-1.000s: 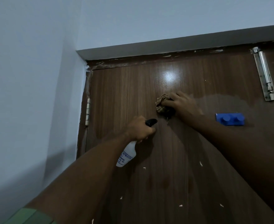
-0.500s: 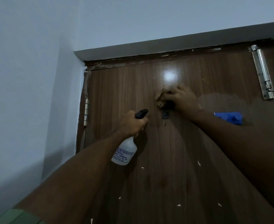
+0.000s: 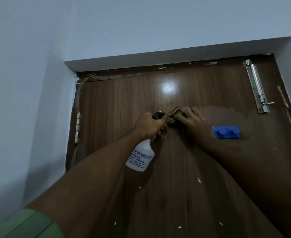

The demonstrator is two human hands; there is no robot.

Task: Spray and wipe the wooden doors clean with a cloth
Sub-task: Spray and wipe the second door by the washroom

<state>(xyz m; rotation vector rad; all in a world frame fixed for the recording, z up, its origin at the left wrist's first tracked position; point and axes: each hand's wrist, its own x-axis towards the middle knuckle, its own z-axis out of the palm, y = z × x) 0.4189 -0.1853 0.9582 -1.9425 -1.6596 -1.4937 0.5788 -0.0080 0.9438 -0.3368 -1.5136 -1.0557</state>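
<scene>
Left hand (image 3: 147,125) gripping white plastic spray bottle (image 3: 140,158); right hand (image 3: 195,123) pressing bunched brown cloth (image 3: 173,114) against dark wooden door (image 3: 124,103).

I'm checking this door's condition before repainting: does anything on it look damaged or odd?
Yes. White paint flecks dot the brown wooden door, its top edge looks chipped and paint-smeared, and a duller patch spreads beside the crumpled brown cloth.
</scene>
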